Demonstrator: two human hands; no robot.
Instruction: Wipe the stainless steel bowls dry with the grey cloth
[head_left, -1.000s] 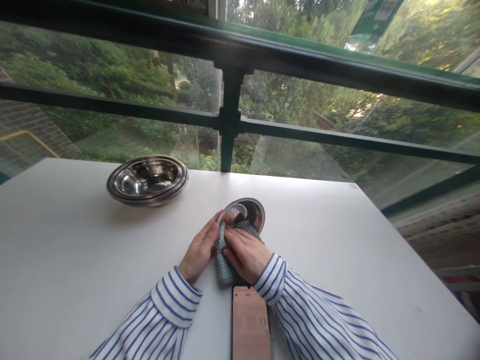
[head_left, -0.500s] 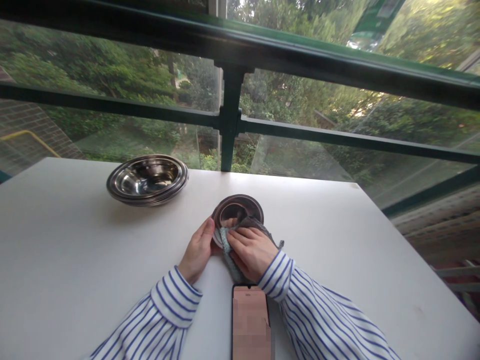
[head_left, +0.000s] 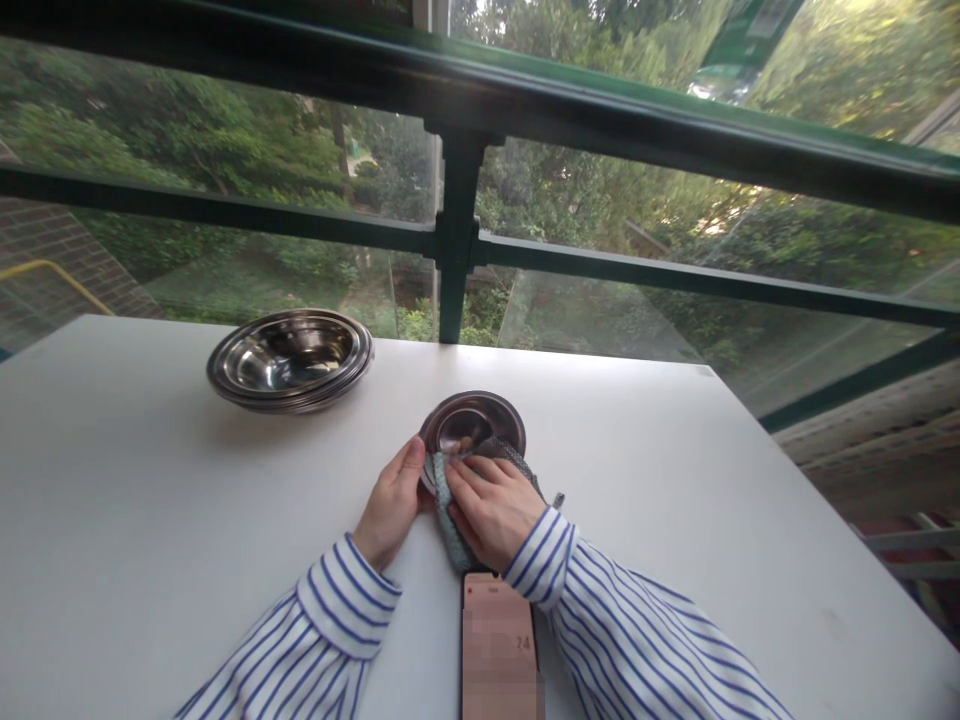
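Observation:
A shiny steel bowl (head_left: 495, 409) is tilted toward me above the white table, in front of my chest. Its left rim is gripped by my left hand (head_left: 391, 503), thumb on the near side and fingers out of sight behind. My right hand (head_left: 495, 508) presses a grey and pale-blue cloth (head_left: 453, 530) against the lower inside of the bowl. The cloth hides the bowl's near right part, and a corner of it hangs out to the right. Below the right hand lies a phone (head_left: 499, 650) with its screen lit.
Several nested steel bowls (head_left: 292, 365) stand at the back left of the white table (head_left: 165, 520). Beyond the far edge runs a dark green railing (head_left: 457, 235) with glass panes. A green bottle (head_left: 739, 55) shows at the upper right.
My right hand has slid slightly left with the cloth over the bowl. The left hand keeps its hold. The whole view has shifted a little.

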